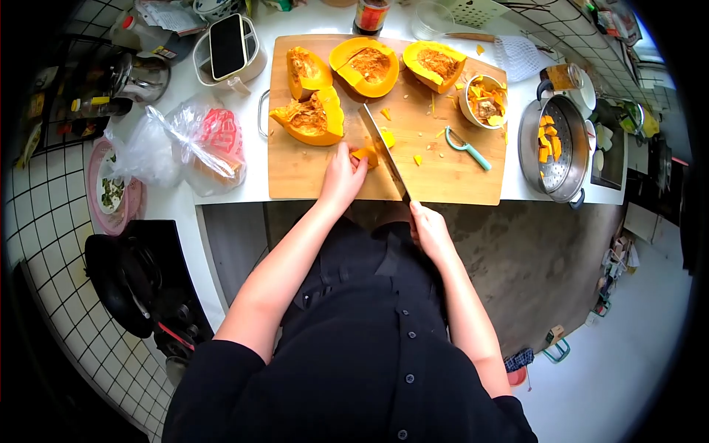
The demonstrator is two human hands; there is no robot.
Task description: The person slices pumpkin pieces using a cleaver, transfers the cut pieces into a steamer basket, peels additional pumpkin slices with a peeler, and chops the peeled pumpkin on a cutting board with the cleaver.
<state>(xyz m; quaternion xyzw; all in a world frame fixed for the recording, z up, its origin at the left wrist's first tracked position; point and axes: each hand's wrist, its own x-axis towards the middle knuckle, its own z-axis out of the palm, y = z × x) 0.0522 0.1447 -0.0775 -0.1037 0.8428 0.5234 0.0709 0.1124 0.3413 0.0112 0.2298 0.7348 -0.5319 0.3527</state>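
Note:
My left hand [345,176] is closed on a piece of pumpkin [365,156] near the front of the wooden cutting board [450,181]. In my right hand [430,230] is the handle of a kitchen knife [385,155], its blade reaching over the board just right of that piece. A small cut chunk [388,138] lies against the blade's right side. Behind my hands are several large seeded pumpkin sections, among them a left one [314,125], a middle one [365,66] and a right one [434,65]. A mint-green peeler [468,149] rests at the board's right.
A bowl of peelings [484,101] stands on the board's right side. Beyond it, a steamer pot [550,148] holds cut pumpkin pieces. Plastic bags [185,144] and a container with a phone [229,48] on it are at left. A jar [371,15] stands behind the board.

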